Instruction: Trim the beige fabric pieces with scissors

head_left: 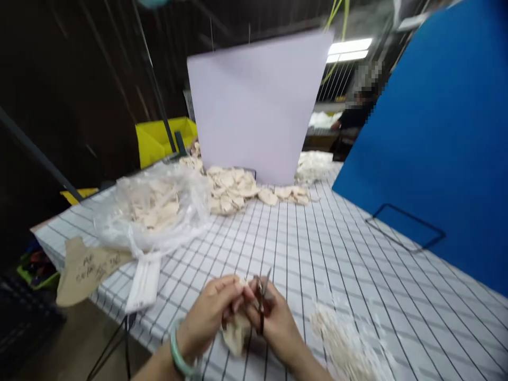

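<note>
My left hand (210,315), with a pale green bangle on its wrist, is closed on a small cream fabric piece (235,334) low over the checked table (317,248). My right hand (275,323) is closed round small scissors (261,299), whose blades point up beside the top of the piece. Both hands meet near the table's front edge.
A clear plastic bag of cream pieces (153,209) lies at left, a loose heap of them (234,188) sits before a pale upright board (257,106). White thread trimmings (343,336) lie at right. A blue panel (440,143) borders the right; another person (355,114) works behind.
</note>
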The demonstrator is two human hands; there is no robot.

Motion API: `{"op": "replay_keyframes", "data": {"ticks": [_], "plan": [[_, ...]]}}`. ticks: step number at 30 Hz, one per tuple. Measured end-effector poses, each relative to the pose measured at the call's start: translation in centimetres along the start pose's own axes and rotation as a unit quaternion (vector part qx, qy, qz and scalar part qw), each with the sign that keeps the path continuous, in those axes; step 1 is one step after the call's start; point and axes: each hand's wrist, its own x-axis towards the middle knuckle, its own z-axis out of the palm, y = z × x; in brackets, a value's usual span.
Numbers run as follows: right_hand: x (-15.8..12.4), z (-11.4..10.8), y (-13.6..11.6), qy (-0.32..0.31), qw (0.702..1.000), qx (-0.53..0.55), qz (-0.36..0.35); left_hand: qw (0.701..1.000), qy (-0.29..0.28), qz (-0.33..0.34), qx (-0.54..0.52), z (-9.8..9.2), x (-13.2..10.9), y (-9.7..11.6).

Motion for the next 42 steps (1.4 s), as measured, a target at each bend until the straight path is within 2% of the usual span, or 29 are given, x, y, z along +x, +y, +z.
{"op": "replay_keyframes", "data": {"ticks": [4,6,8,10,11,13,15,17,19,22,25,30,42], "plan": [[2.2,-0.7,0.5,0.061,0.996,0.051,-0.045,1.0,-0.025,0.003,-0.012,-0.3,0.8,0.6],[2.7,-1.3,0.2,0.071,0.993,0.078,-0.056,0.999,-0.038,0.018,0.027,-0.3,0.7,0.8],[2.7,-1.7,0.0,0.07,0.993,0.087,-0.041,0.991,-0.013,0.09,0.102,0.1,0.3,0.8],[2.3,-1.5,0.0,0.059,0.994,0.087,-0.009,0.97,0.021,0.178,0.167,0.8,0.0,0.7],[2.0,-1.2,0.1,0.046,0.995,0.084,0.006,0.963,0.028,0.204,0.172,1.3,0.0,0.6],[1.3,-0.6,0.1,0.018,0.997,0.068,0.02,0.972,0.023,0.202,0.121,2.1,0.2,0.1],[0.4,-0.4,-0.2,0.002,0.999,0.039,0.01,0.984,0.03,0.172,0.043,2.8,0.4,-0.8],[-0.6,-1.1,-0.7,0.019,0.999,-0.028,-0.003,0.986,0.058,0.157,0.015,3.1,0.5,-1.8],[-1.9,-2.6,-1.5,0.054,0.987,-0.149,-0.006,0.983,0.071,0.161,0.047,3.2,0.2,-2.8],[-4.2,-4.8,-2.6,0.081,0.942,-0.325,-0.017,0.971,0.055,0.195,0.13,3.5,-0.6,-3.9],[-6.3,-5.9,-3.2,0.076,0.904,-0.417,-0.052,0.948,0.032,0.244,0.202,4.1,-1.0,-4.7],[-8.1,-6.4,-2.5,0.077,0.883,-0.457,-0.068,0.918,-0.006,0.297,0.263,5.3,-1.0,-5.8],[-8.8,-7.0,-2.0,0.077,0.888,-0.452,-0.049,0.915,-0.022,0.292,0.279,5.9,-0.8,-6.9]]}}
